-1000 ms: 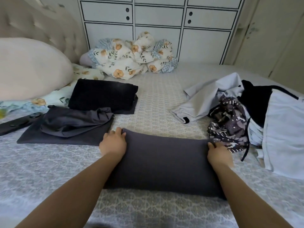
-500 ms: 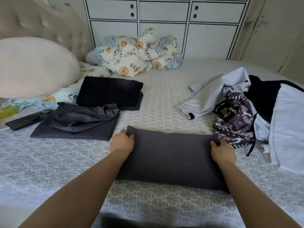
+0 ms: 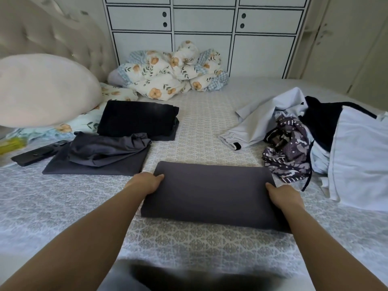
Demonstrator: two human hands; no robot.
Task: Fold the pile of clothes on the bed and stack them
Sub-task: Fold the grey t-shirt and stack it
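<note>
1. Lying flat on the patterned grey bed [image 3: 189,238], the folded dark grey rectangular garment [image 3: 212,194] runs its long axis left to right.
2. The left hand [image 3: 147,182] and right hand [image 3: 283,196] grip its short ends, fingers curled round the edges.
3. Farther left sits a folded black cloth stack [image 3: 136,118]; farther right, the unfolded clothes pile [image 3: 304,139].
4. No readable writing shows.

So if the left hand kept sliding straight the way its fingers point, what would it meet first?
The left hand grips the folded dark grey garment, fingers pointing up-right across it. Going straight on, it would probably cross bare bedsheet and first meet the light blue garment; depth is uncertain.
</note>
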